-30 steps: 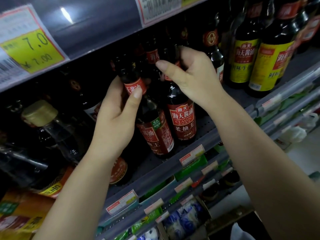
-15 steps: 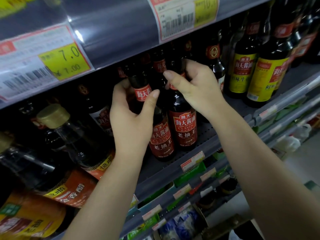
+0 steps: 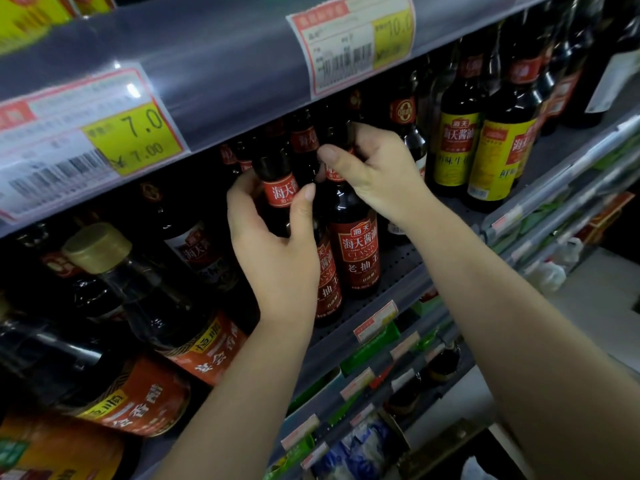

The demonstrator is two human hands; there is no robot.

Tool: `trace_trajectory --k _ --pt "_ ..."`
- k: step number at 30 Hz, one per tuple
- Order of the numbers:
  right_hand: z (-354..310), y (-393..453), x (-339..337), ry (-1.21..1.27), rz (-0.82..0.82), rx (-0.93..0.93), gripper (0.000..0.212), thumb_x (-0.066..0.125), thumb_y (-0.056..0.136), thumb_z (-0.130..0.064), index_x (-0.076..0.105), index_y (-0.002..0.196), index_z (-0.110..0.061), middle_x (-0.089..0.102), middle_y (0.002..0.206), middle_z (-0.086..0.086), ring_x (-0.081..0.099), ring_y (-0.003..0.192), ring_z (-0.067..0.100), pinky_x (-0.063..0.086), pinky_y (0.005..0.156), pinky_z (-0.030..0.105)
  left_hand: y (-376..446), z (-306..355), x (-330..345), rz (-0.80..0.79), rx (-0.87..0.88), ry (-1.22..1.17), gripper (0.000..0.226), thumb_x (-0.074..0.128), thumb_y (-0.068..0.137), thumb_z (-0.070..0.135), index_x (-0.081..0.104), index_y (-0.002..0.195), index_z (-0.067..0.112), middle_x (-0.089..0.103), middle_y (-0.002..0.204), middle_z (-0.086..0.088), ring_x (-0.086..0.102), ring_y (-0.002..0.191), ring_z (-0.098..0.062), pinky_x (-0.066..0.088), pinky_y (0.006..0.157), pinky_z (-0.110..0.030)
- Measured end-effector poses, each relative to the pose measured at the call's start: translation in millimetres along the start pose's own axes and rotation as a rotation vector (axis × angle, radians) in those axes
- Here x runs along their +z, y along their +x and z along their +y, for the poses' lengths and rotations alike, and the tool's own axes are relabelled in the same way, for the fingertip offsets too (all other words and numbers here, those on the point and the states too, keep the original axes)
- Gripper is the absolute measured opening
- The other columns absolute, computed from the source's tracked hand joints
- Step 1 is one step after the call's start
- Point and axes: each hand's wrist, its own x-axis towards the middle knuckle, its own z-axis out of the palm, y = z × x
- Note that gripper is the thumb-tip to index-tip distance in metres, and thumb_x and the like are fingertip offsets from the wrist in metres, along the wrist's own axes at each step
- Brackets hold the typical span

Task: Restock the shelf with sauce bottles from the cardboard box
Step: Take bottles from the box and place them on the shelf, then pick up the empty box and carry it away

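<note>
Left hand [image 3: 273, 244] fingers hold the neck of one sauce bottle [image 3: 277, 199]; right hand [image 3: 374, 171] fingers hold the neck of the next bottle [image 3: 356, 247], both standing near the shelf [image 3: 401, 275] front edge.

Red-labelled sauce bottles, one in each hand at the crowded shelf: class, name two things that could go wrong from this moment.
1. The left hand and right hand grip their red-labelled bottles by the necks, side by side; the bottles could knock together.
2. Both stand near the shelf's front edge, among packed bottles; a nudge might tip one off.
</note>
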Motion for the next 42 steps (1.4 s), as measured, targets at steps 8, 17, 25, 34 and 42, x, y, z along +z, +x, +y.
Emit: trace_trajectory --k 8,17,25,34,42 --pt "-1 0 2 -0.007 0.041 0.002 0.013 0.063 0.080 -0.049 0.059 0.083 -0.038 0.067 0.080 -0.020 0.064 0.086 -0.005 0.046 0.080 0.015 4 0 -2 -0.033 -0.022 -0.020 0.050 0.067 0.085 0.033 0.047 0.127 0.014 0.059 0.122 0.000 0.056 0.116 -0.008 0.046 0.103 -0.030" --pt "-2 -7 3 -0.129 0.215 -0.038 0.011 0.064 0.081 -0.040 0.058 0.086 -0.033 0.063 0.080 -0.020 0.060 0.083 -0.008 0.044 0.075 0.011 2 -7 -21 -0.132 0.026 0.020 0.069 0.067 0.083 0.041 0.037 0.139 0.014 0.049 0.137 -0.002 0.046 0.130 -0.013 0.042 0.108 -0.040" --pt "-1 -72 -10 -0.182 0.461 -0.026 0.027 0.061 0.088 -0.017 0.061 0.111 -0.002 0.068 0.098 0.006 0.066 0.095 0.009 0.051 0.084 0.018 -55 9 -33 -0.118 0.300 -0.169 0.036 0.060 0.083 0.021 0.046 0.116 0.016 0.045 0.116 -0.003 0.052 0.112 -0.028 0.046 0.097 -0.045" --pt "14 -213 -40 -0.200 0.779 0.249 0.031 0.061 0.085 -0.040 0.064 0.104 -0.015 0.072 0.095 0.009 0.070 0.090 0.020 0.056 0.081 0.033 -143 -20 5 -0.740 -0.086 -0.450 0.014 0.054 0.090 0.025 0.057 0.104 0.029 0.063 0.104 0.004 0.065 0.099 -0.015 0.050 0.083 -0.020" --pt "32 -342 -76 -0.416 1.004 0.611 0.027 0.059 0.087 -0.036 0.065 0.106 -0.017 0.072 0.097 0.004 0.070 0.090 0.015 0.058 0.080 0.038 -237 -53 62 -1.136 -0.294 -0.377 0.018 0.055 0.092 0.031 0.058 0.109 0.025 0.066 0.108 0.004 0.066 0.102 -0.015 0.056 0.086 -0.036"
